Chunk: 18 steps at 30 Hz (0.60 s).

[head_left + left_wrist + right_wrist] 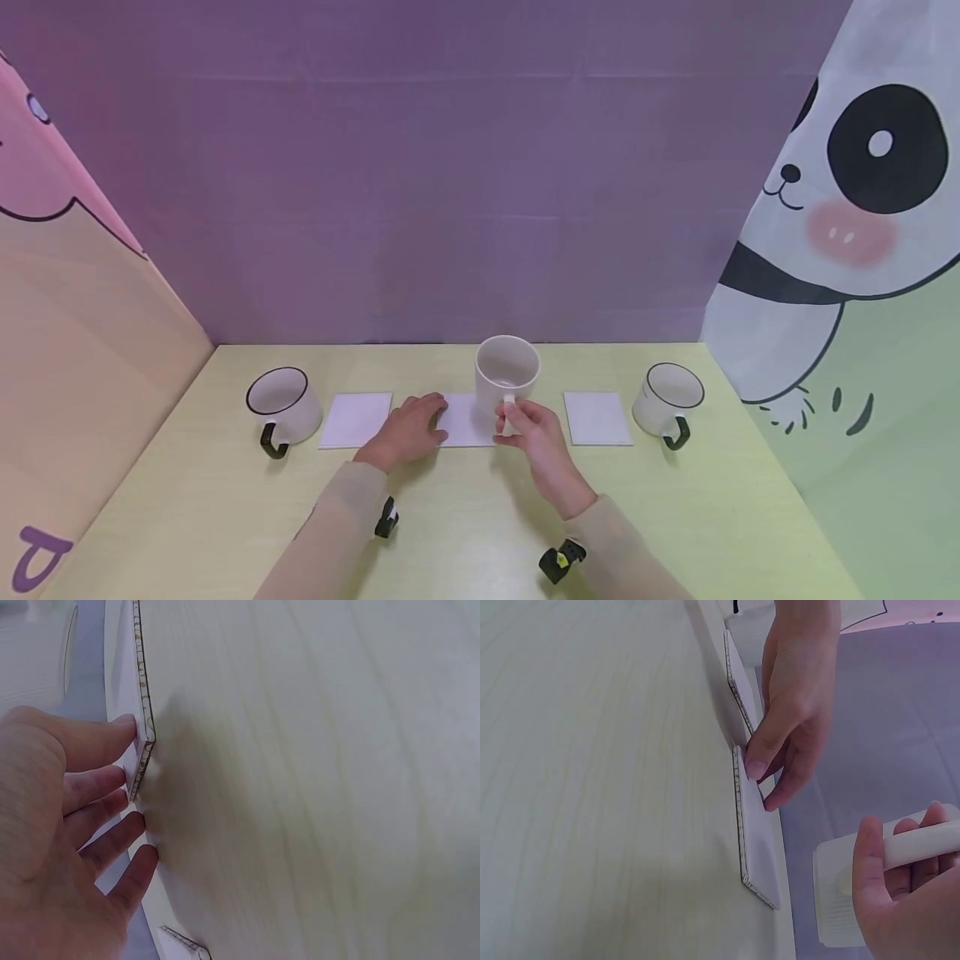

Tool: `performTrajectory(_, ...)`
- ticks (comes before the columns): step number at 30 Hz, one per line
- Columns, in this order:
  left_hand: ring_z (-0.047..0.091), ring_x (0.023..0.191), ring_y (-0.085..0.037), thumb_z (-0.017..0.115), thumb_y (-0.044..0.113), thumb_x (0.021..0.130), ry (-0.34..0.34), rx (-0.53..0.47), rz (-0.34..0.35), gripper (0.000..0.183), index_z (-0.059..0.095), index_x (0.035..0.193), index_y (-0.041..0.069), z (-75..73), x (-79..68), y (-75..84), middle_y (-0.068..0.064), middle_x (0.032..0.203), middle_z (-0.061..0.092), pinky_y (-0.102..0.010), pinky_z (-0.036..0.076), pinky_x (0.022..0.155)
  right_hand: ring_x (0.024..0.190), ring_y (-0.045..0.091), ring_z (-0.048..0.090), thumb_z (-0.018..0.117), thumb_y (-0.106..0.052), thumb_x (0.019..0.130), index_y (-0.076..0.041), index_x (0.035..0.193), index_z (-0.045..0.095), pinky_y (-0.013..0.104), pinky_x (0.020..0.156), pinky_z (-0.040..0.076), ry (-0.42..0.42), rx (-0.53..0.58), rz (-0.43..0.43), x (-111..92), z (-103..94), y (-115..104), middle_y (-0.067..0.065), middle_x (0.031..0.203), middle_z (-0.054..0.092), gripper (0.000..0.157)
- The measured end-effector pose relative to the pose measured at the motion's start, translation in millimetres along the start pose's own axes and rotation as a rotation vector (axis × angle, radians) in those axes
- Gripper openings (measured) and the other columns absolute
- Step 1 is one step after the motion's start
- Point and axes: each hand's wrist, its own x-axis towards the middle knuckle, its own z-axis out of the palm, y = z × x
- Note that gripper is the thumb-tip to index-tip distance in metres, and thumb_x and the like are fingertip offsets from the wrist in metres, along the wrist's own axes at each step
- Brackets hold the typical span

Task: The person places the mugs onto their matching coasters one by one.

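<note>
My right hand (536, 446) grips a plain white mug (507, 371) by its white handle. The mug is upright over the back right part of the middle white cardboard square (467, 427). In the right wrist view the mug's base (832, 892) shows from below, apart from the board. My left hand (408, 433) rests at the left edge of the middle square, its thumb and a fingertip touching that edge. In the left wrist view the thumb lies at a corner of the corrugated board (145, 735), and the other fingers are extended and spread.
A white mug with black rim and black handle (288, 408) stands at the left, beside a white square (356, 421). A similar mug (670, 402) stands at the right, next to another square (597, 418). Behind the pale wooden table (465, 533) hangs a purple backdrop (450, 167).
</note>
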Motion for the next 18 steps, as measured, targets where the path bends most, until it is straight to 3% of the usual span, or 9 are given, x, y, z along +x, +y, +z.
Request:
performTrajectory(11, 0.047, 0.133, -0.036, 0.072, 0.020, 0.093, 0.005, 0.006, -0.005, 0.049, 0.059, 0.137, 0.003, 0.3, 1.2, 1.3, -0.011, 0.146, 0.054, -0.057, 0.039, 0.108, 0.088, 0.019, 0.056, 0.056, -0.008, 0.102, 0.010, 0.100, 0.064, 0.048, 0.086, 0.057, -0.003, 0.009, 0.002, 1.3, 9.7, -1.3, 0.006, 0.082, 0.059, 0.020)
performTrajectory(18, 0.047, 0.133, -0.035, 0.071, 0.020, 0.093, -0.002, 0.014, -0.022, 0.048, 0.059, 0.137, 0.004, -0.6, 1.0, 2.2, -0.011, 0.145, 0.055, -0.055, 0.037, 0.111, 0.087, 0.016, 0.056, 0.056, -0.009, 0.102, 0.020, 0.109, 0.058, 0.041, 0.084, 0.058, -0.018, -0.012, 0.014, 3.0, 15.0, -0.3, 0.003, 0.082, 0.060, 0.030)
